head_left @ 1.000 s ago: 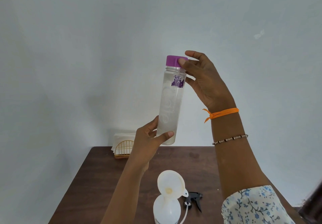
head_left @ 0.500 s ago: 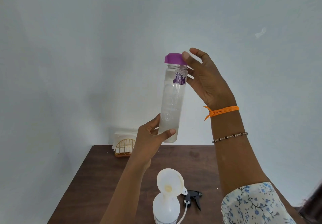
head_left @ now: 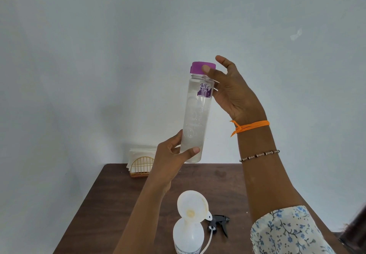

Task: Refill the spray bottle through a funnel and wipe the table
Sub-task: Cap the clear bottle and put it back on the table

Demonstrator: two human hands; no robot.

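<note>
From the head view, my left hand (head_left: 170,156) grips the lower end of the clear water bottle (head_left: 195,119), thumb across its front, holding it upright in the air above the far part of the desk (head_left: 111,204). My right hand (head_left: 231,91) is at the purple cap (head_left: 202,67): the thumb presses its front face, and the other fingers curve around its far side, so I am pinching the cap to turn it.

Compared with 1 second ago, the bottle sits a little higher and my right fingers have shifted around the cap, with the index finger now lifted clear above its right edge. I judge that I am mid-twist and regripping. The cap still sits on the neck, so nothing can be poured yet.

Below, near me, the spray bottle (head_left: 188,236) stands on the desk with the white funnel (head_left: 193,204) seated in its neck, tilted slightly left. The black spray head (head_left: 218,224) lies just to its right, its tube trailing toward me. At the far left edge of the desk stands a wire napkin holder (head_left: 141,164), likely meant for the wiping step.
</note>
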